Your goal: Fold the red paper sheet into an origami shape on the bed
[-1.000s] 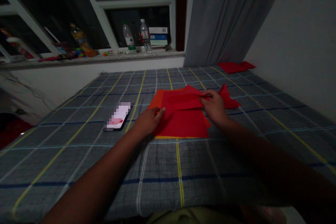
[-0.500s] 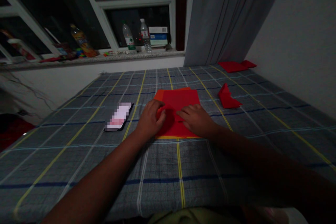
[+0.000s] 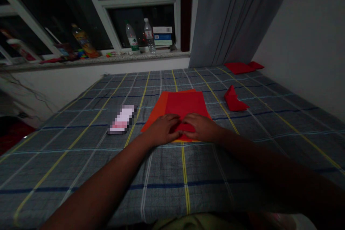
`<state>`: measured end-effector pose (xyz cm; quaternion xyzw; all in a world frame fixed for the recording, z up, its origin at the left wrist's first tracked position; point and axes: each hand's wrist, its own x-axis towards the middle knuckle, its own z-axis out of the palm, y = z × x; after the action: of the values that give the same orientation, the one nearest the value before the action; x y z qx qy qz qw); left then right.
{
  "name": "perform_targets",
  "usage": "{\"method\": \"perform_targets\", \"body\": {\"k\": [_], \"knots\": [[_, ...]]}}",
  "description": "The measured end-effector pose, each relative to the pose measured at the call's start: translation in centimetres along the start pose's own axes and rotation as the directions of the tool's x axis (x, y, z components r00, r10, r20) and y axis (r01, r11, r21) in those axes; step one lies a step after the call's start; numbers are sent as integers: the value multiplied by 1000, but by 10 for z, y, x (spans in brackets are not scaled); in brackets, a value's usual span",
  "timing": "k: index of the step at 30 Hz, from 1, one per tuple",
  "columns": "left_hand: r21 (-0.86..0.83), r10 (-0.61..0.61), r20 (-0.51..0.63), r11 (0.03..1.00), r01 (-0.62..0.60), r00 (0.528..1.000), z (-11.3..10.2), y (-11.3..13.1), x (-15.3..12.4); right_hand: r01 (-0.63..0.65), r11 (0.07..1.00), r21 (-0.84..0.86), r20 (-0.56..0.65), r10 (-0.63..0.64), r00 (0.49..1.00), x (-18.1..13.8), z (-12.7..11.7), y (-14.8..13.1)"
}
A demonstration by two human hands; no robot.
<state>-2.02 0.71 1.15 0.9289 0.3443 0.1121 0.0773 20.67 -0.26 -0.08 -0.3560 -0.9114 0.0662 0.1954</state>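
A stack of red and orange paper sheets [image 3: 183,105] lies on the grey plaid bedsheet [image 3: 167,172] in the middle of the view. My left hand [image 3: 161,132] and my right hand [image 3: 201,128] rest side by side on the near edge of the top red sheet. Their fingers lie flat and press down on the paper, and the fingertips nearly meet at the middle. A yellow sheet's edge peeks out under the stack just in front of my hands.
A phone [image 3: 122,119] lies left of the stack. A folded red paper piece [image 3: 234,99] sits to the right, more red paper [image 3: 242,67] by the curtain. Bottles [image 3: 132,40] and books [image 3: 162,36] stand on the windowsill. A white wall bounds the right side.
My right hand let go of the sheet's far right corner and came back to the near edge. Both hands slid together toward me; the top sheet now lies flat.
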Motion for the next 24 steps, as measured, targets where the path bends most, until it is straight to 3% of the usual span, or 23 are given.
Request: {"method": "perform_targets", "body": {"k": [3, 6, 9, 14, 20, 24], "knots": [[-5, 14, 26, 1000, -14, 1000, -3, -2, -1, -36, 999, 30, -39, 38, 999, -2, -8, 13], [-43, 33, 16, 999, -32, 999, -6, -3, -1, -52, 996, -71, -27, 50, 998, -4, -13, 29], [-83, 43, 6, 996, -42, 999, -7, -3, 1, -64, 991, -119, 78, 74, 994, -6, -16, 40], [-27, -29, 27, 999, 30, 999, -7, -2, 2, -28, 999, -22, 248, 33, 968, -7, -23, 40], [108, -19, 34, 994, 15, 999, -8, 2, 0, -43, 996, -82, 214, 60, 975, -6, -30, 33], [129, 19, 32, 991, -23, 999, -9, 3, -1, 16, 987, -158, 197, 16, 980, -4, -28, 26]]}}
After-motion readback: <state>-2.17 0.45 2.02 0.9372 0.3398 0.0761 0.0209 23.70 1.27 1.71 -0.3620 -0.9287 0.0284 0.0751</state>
